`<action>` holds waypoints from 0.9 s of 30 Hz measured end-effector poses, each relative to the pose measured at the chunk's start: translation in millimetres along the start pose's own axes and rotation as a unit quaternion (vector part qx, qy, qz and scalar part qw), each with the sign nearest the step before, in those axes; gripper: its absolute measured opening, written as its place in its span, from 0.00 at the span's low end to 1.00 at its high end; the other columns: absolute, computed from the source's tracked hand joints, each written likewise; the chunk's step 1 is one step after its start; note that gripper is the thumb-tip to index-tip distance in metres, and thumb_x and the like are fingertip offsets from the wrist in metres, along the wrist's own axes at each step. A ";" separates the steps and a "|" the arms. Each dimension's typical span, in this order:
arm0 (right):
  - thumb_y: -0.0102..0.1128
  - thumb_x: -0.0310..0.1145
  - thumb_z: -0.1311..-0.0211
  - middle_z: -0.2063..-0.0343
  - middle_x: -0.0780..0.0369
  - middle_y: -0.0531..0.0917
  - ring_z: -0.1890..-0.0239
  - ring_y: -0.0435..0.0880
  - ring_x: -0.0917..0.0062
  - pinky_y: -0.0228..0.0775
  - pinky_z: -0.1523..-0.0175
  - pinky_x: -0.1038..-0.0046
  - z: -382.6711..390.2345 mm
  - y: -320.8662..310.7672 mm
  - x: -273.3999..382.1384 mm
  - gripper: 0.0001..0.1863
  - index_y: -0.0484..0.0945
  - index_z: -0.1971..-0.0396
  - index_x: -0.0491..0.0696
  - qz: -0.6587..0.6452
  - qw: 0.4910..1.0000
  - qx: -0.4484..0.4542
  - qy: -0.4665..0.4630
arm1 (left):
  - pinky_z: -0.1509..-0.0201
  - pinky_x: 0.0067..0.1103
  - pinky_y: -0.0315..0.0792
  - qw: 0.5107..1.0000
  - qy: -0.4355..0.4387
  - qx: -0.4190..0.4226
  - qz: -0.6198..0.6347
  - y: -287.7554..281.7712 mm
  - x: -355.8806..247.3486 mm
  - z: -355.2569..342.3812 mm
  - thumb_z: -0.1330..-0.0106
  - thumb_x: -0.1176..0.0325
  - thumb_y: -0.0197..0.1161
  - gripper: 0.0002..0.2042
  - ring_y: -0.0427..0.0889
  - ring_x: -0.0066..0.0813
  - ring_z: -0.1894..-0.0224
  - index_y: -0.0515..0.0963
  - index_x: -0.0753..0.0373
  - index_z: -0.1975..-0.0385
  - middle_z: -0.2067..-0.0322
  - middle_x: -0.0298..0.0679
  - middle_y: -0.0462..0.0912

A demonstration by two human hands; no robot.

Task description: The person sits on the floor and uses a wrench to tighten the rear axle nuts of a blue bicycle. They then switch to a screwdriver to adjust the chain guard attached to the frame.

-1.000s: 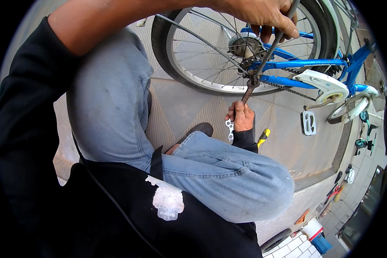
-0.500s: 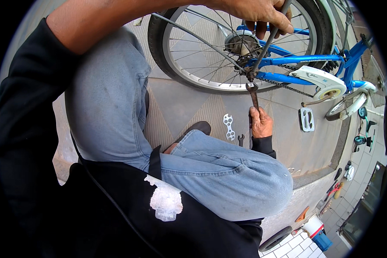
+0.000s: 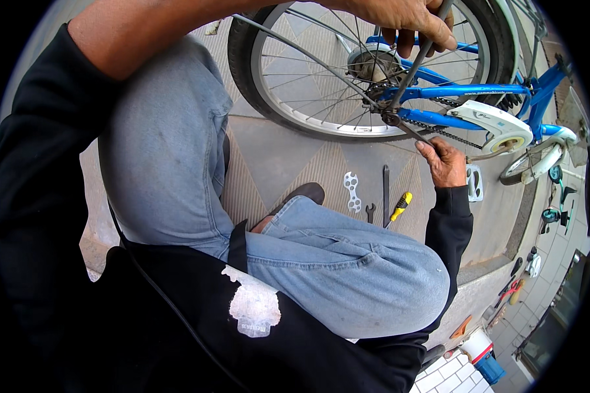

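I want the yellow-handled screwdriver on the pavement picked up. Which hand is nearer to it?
The right hand: it is just above and right of the yellow-handled screwdriver, gripping a tool by the rear axle. The left hand is far up, over the rear wheel.

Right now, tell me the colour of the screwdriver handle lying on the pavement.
The screwdriver handle is yellow with a black end, best seen in the head view.
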State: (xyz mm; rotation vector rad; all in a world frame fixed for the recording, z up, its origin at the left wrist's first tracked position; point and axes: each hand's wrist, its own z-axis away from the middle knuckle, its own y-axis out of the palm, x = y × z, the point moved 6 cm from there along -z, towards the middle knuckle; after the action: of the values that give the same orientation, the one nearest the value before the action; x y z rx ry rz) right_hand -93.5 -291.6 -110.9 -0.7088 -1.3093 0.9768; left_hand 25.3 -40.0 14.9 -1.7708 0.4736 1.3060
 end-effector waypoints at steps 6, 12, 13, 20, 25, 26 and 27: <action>0.62 0.48 0.38 0.84 0.69 0.69 0.83 0.64 0.86 0.58 0.78 0.80 6.3 45.5 -26.6 0.21 0.74 0.78 0.44 -0.144 0.989 0.012 0.022 | 0.75 0.20 0.72 1.000 -0.008 0.000 0.016 3.2 3.5 -2.2 0.34 0.65 0.58 0.14 0.79 0.22 0.80 0.77 0.69 0.77 0.81 0.37 0.79; 0.60 0.42 0.36 0.83 0.70 0.68 0.81 0.65 0.88 0.58 0.77 0.80 16.7 63.5 -27.1 0.16 0.75 0.74 0.44 -0.222 0.971 -0.018 0.087 | 0.75 0.20 0.72 0.998 0.015 0.006 0.062 3.0 5.5 -0.8 0.33 0.66 0.58 0.13 0.79 0.23 0.79 0.77 0.69 0.75 0.80 0.36 0.79; 0.60 0.42 0.35 0.83 0.70 0.68 0.81 0.65 0.88 0.58 0.78 0.81 17.2 64.2 -29.9 0.16 0.75 0.75 0.44 -0.212 0.974 -0.040 0.064 | 0.75 0.20 0.73 0.997 0.034 0.008 0.067 1.6 4.9 2.4 0.33 0.65 0.57 0.13 0.80 0.23 0.79 0.77 0.69 0.75 0.80 0.36 0.80; 0.57 0.44 0.33 0.83 0.68 0.72 0.85 0.71 0.86 0.63 0.81 0.82 27.2 151.4 -15.4 0.18 0.74 0.74 0.44 -0.468 0.873 -0.079 0.109 | 0.71 0.19 0.75 0.999 -0.014 0.022 0.025 2.1 2.1 -2.9 0.31 0.63 0.57 0.13 0.81 0.21 0.75 0.79 0.68 0.70 0.76 0.36 0.82; 0.58 0.46 0.34 0.82 0.66 0.72 0.85 0.71 0.84 0.65 0.80 0.80 21.4 133.5 -8.5 0.20 0.74 0.75 0.42 -0.469 0.877 -0.006 0.106 | 0.73 0.18 0.74 0.999 0.009 0.023 0.044 -7.4 -2.8 8.3 0.32 0.65 0.57 0.11 0.80 0.20 0.77 0.79 0.67 0.69 0.76 0.35 0.81; 0.58 0.46 0.34 0.82 0.66 0.72 0.85 0.72 0.83 0.66 0.80 0.80 19.4 132.0 -14.7 0.20 0.75 0.75 0.42 -0.472 0.876 -0.012 0.097 | 0.74 0.18 0.73 0.998 -0.026 -0.005 0.059 -6.1 4.3 6.3 0.33 0.65 0.58 0.10 0.79 0.20 0.78 0.79 0.66 0.70 0.77 0.35 0.81; 0.59 0.46 0.34 0.83 0.66 0.72 0.85 0.71 0.83 0.66 0.80 0.80 52.9 120.4 -46.1 0.20 0.75 0.74 0.42 -0.443 0.886 -0.039 0.134 | 0.74 0.18 0.73 0.994 0.029 0.035 0.100 17.3 18.2 -19.1 0.33 0.65 0.58 0.11 0.79 0.20 0.78 0.78 0.67 0.71 0.78 0.35 0.80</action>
State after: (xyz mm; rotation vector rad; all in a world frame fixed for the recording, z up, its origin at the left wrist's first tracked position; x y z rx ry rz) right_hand -166.7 -284.3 -229.2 -0.2198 -1.2295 0.0749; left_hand 30.8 -61.8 -7.3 -1.7412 0.7363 1.3596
